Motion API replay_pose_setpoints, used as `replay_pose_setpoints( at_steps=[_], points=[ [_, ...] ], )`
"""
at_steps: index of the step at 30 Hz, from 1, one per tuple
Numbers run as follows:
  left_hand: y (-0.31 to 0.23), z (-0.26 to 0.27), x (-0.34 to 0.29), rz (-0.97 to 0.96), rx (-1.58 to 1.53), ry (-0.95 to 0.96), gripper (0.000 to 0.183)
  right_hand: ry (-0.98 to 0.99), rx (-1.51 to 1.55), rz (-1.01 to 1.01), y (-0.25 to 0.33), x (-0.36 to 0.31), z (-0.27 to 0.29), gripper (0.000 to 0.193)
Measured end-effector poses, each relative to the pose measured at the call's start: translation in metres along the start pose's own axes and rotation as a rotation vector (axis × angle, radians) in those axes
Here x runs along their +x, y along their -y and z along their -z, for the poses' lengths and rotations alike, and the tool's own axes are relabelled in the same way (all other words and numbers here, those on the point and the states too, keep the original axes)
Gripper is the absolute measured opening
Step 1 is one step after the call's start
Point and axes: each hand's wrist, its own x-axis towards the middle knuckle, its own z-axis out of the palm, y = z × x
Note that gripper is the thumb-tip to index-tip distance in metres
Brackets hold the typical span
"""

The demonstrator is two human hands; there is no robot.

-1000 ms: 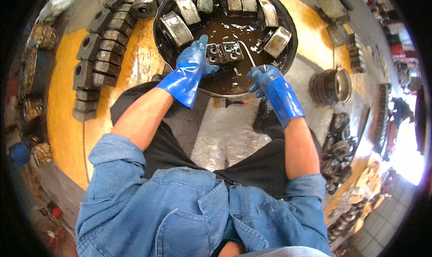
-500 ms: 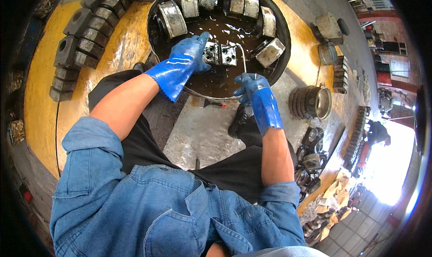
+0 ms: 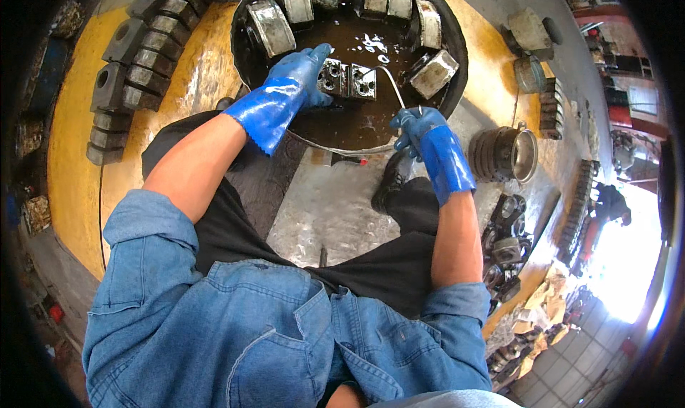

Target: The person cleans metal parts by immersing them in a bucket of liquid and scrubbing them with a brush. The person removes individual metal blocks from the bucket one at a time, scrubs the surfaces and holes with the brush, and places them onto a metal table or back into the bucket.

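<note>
My left hand (image 3: 298,76), in a blue rubber glove, grips the left end of a split metal block (image 3: 362,83) with round holes. The block sits in the dark oily liquid of a round black tub (image 3: 460,58), between my knees and the far side. My gloved right hand (image 3: 422,129) is closed round the long shank of a thin bent hex key (image 3: 394,88), over the tub's near right rim. The key's short bent end reaches the right half of the block; whether it sits in a hole I cannot tell.
Several thick curved metal pieces (image 3: 271,28) stand round the tub's inner wall. A brush (image 3: 330,158) lies by the near rim. Blocks (image 3: 135,79) stand in rows at left. To the right are a ribbed metal ring (image 3: 503,154), a can (image 3: 529,74) and dark metal parts (image 3: 508,247).
My right hand has swung the long shank of the hex key to the right and slightly nearer. The left hand keeps its grip on the block. The view has shifted slightly.
</note>
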Motion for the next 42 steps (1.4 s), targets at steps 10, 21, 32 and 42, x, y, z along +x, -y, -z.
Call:
replay_pose_setpoints(
  at_steps=[10,21,32,42],
  points=[
    [0.0,-0.002,0.004,-0.022,0.014,-0.013,0.106,0.132,0.101,0.031,-0.006,0.006,0.0,0.029],
    [0.001,-0.005,0.0,-0.062,0.009,-0.091,0.103,0.073,0.032,0.044,-0.006,0.009,-0.005,0.039],
    [0.018,-0.002,0.019,0.111,-0.089,0.011,0.108,0.082,0.144,0.089,-0.001,0.021,-0.025,0.04],
    [0.031,-0.015,0.026,-0.019,-0.031,-0.06,0.113,0.067,-0.088,0.029,-0.007,0.062,-0.065,0.042]
  ],
)
